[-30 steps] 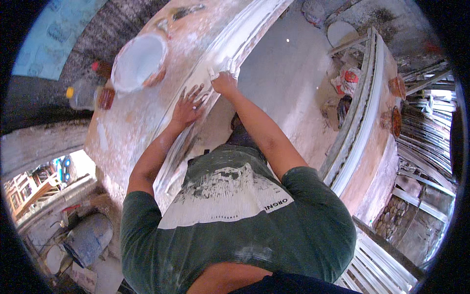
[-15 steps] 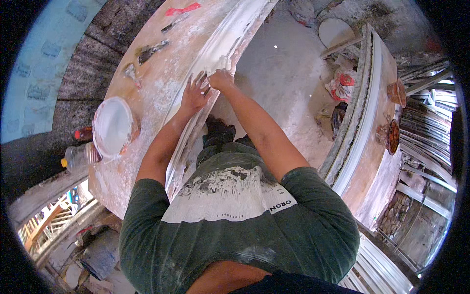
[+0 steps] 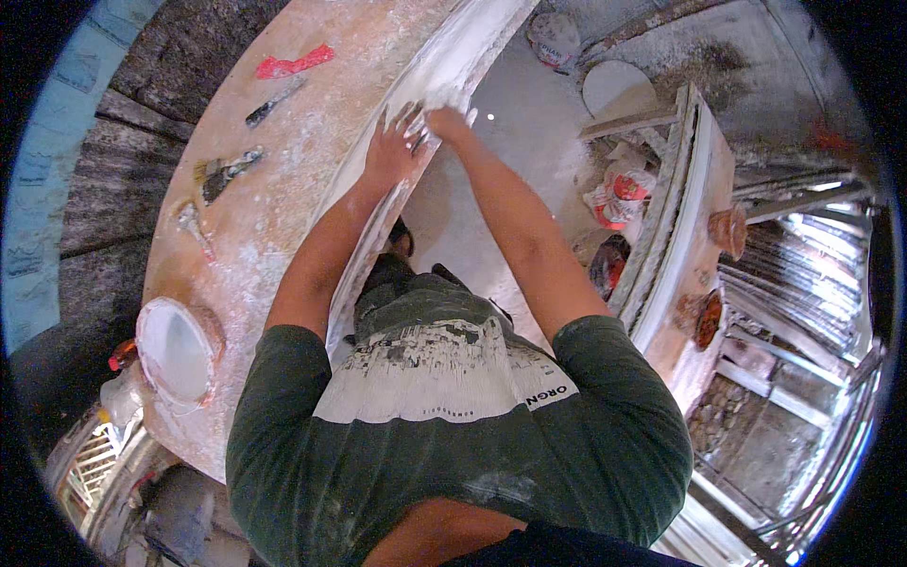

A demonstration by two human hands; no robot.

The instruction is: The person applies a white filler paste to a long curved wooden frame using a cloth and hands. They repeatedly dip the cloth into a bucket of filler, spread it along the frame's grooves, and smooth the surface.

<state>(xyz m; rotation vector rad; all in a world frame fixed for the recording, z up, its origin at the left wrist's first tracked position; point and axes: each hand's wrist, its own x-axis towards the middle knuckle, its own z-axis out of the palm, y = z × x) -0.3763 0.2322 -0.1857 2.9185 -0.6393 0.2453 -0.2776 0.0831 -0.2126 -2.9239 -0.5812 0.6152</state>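
Note:
A long strip of wet white plaster point(image 3: 470, 49) runs along the right edge of the curved worktable. My left hand point(image 3: 395, 149) lies on it with fingers spread and white smears on the fingertips. Right beside it, my right hand point(image 3: 448, 124) is curled at the strip's outer edge, fingers bent and coated white. A rough white lump shows just beyond its knuckles; whatever is inside the fingers is hidden.
On the table point(image 3: 283, 175) to the left lie a red strip point(image 3: 296, 62), a scraper-like tool point(image 3: 275, 102), a brush point(image 3: 229, 173) and a smaller whitened tool point(image 3: 195, 230). A white bucket point(image 3: 179, 350) stands nearer. Across the floor, another bench point(image 3: 667, 222) carries clay-coloured pots point(image 3: 727, 232).
Both hands have moved a little farther along the plaster strip. My left fingers are spread wider and look whiter. The whole view has shifted, with the bucket now lower and farther left.

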